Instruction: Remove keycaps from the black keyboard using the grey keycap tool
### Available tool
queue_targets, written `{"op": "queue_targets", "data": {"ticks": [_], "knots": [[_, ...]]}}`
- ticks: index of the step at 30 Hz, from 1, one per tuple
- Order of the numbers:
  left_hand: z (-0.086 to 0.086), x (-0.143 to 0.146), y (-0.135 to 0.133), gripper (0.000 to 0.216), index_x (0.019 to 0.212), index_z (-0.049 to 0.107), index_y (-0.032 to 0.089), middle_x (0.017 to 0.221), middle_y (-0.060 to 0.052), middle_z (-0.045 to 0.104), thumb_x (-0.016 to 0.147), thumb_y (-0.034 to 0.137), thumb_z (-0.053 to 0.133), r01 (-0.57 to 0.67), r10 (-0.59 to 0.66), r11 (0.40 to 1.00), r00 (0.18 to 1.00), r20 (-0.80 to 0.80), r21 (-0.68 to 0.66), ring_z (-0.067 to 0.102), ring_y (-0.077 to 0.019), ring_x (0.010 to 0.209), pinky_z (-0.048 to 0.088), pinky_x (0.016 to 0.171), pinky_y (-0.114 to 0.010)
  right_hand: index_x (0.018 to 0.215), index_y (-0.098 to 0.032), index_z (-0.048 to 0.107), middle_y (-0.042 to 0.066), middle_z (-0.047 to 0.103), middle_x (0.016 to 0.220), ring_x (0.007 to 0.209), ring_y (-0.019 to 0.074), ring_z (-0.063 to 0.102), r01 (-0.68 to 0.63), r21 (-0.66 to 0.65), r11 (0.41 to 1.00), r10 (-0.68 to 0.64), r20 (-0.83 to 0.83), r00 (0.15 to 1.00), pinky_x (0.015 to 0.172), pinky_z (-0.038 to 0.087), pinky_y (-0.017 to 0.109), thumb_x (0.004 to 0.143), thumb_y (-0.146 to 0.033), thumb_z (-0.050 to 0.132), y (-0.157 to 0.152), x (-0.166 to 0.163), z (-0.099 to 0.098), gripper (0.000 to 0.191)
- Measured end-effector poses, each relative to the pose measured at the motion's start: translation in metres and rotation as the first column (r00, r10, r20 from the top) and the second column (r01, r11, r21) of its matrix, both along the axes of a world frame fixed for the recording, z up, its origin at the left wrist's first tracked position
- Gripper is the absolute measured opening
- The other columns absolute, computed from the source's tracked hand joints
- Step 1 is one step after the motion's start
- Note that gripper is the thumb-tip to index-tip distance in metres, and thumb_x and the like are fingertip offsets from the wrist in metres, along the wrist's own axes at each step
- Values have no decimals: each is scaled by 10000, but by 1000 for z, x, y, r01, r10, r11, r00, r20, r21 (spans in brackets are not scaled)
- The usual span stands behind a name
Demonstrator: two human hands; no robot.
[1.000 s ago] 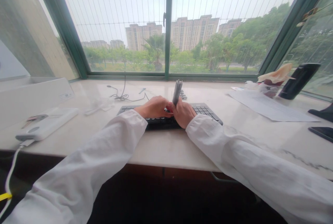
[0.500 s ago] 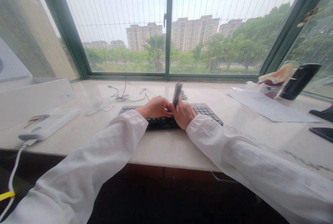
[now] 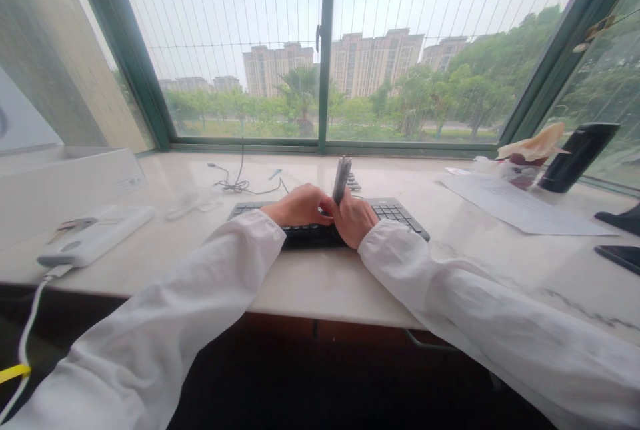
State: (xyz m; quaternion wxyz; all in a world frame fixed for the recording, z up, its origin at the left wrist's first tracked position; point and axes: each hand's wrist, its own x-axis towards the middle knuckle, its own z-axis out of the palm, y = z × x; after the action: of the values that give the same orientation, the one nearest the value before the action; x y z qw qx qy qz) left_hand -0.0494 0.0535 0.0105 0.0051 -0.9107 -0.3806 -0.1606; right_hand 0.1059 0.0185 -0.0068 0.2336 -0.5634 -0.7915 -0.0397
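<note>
Upright in my right hand (image 3: 354, 218) is a thick grey stick-like tool (image 3: 343, 178); its lower end is hidden by my fingers, so its exact kind does not show. The fingers of that hand are wrapped round it. My left hand (image 3: 299, 206) lies over the black keyboard (image 3: 397, 215), thumb and forefinger bent in against the right hand's fingertips. Whatever the left fingers pinch is out of sight. Both hands cover the middle of the keyboard, which lies flat on the pale desk. Just behind the tool is a row of small dark pieces (image 3: 354, 182).
A thin dark cable (image 3: 235, 185) lies behind the keyboard at left, near a small blue item (image 3: 275, 174). A white power bank (image 3: 107, 233) with keys and a white cord sits farther left. Paper sheets (image 3: 515, 203), a black cylinder (image 3: 579, 157) and a phone (image 3: 620, 258) are on the right.
Hardly anything differs. Hands, tool and keyboard hold the same places; the whole view has shifted very slightly.
</note>
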Motion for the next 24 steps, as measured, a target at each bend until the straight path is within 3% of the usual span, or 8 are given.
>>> {"op": "queue_targets", "data": {"ticks": [14,19,24], "knots": [[-4,-2,6,254,676,715,157,611,-37,648,705,399,646,-59,64,996,995,-79,63,558,-138,562,359,545,-231,1045,-139,458,130,705,884,801,254,681,-65,52,997,61,72,996,635,371,292,994,-388,286,2,1,-5,307],[-2,-3,5,173,815,758,217,730,-5,717,730,329,658,35,-34,999,999,-34,26,627,-135,661,407,623,-209,1099,-135,461,126,713,879,834,257,679,-24,16,1000,25,-48,999,663,379,298,995,-413,271,6,2,-5,352],[2,-1,-1,195,860,761,212,832,-18,746,753,330,649,21,-20,1000,999,-46,14,666,-158,743,439,679,-218,1133,-134,470,150,707,965,902,280,666,10,-26,1000,-13,-130,991,703,388,320,990,-402,260,11,2,-5,369]]}}
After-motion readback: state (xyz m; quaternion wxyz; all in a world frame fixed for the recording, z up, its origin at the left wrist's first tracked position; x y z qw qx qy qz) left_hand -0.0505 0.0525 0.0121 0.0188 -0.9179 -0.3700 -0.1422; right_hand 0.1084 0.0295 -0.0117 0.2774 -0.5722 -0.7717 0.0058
